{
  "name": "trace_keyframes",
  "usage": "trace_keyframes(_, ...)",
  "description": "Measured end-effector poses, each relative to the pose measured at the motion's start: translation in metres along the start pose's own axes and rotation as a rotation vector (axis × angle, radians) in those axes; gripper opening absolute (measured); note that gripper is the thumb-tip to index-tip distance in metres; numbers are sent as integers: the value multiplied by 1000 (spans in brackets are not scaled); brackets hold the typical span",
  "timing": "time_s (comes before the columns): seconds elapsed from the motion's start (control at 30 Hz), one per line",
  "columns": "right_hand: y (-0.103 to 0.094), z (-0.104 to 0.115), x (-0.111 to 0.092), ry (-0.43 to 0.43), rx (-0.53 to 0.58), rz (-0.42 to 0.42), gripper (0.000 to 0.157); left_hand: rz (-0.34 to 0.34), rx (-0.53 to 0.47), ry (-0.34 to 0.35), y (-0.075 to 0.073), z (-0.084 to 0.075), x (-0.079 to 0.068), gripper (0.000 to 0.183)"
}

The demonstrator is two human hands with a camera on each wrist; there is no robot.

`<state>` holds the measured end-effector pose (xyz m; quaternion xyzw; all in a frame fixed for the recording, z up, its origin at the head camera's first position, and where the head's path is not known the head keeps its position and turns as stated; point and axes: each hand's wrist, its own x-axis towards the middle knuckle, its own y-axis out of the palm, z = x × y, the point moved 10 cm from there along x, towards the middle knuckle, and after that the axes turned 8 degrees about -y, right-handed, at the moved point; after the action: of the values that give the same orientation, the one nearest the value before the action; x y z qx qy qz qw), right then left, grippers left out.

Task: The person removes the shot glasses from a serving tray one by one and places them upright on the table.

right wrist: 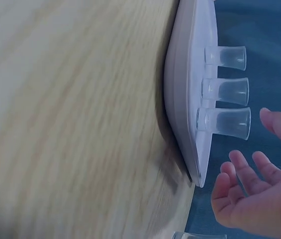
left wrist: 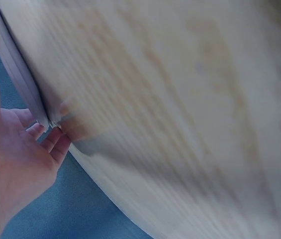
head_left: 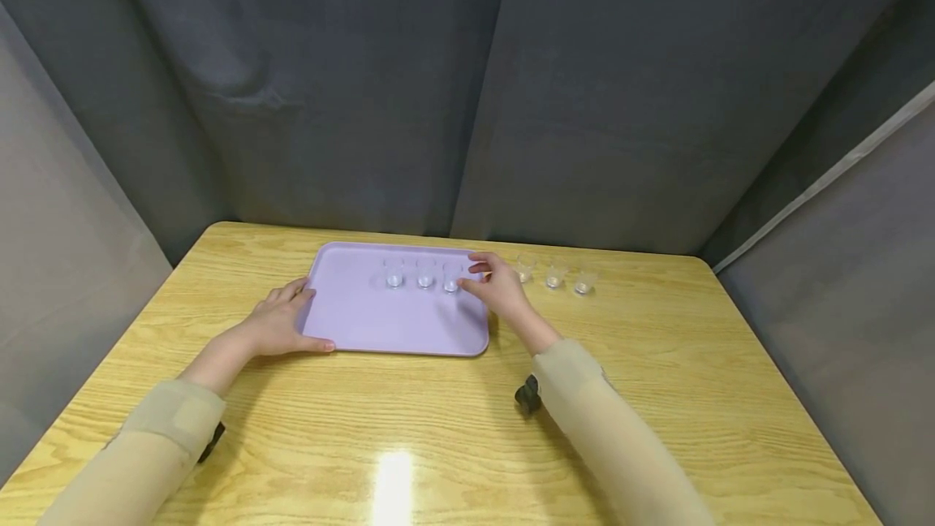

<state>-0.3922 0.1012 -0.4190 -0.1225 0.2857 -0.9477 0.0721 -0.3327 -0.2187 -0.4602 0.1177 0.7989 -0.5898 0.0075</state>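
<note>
A lilac tray (head_left: 387,319) lies on the wooden table. Three clear shot glasses stand in a row on it: a left glass (head_left: 394,277), a middle glass (head_left: 425,276) and a right glass (head_left: 450,279). My left hand (head_left: 273,325) holds the tray's near left corner, fingers along the left rim and thumb at the front edge. Beside the right glass is my right hand (head_left: 500,286), thumb and fingers spread. In the right wrist view, a gap shows between this hand (right wrist: 259,194) and the nearest glass (right wrist: 225,122).
Three more shot glasses stand on the table right of the tray, including a middle one (head_left: 555,275) and an outer one (head_left: 584,282). Grey curtains (head_left: 351,104) hang behind the table and at its sides. Light glares off the table's (head_left: 351,445) front.
</note>
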Motion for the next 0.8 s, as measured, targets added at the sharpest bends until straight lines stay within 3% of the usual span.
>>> trace_keyframes(0.33,16,-8,15,36,-96,68,51,-10,5,5,-1,0,-1,123)
trace_keyframes(0.8,23,-13,24,12,-135,37,35,-4,5,9,0,0,-2,123)
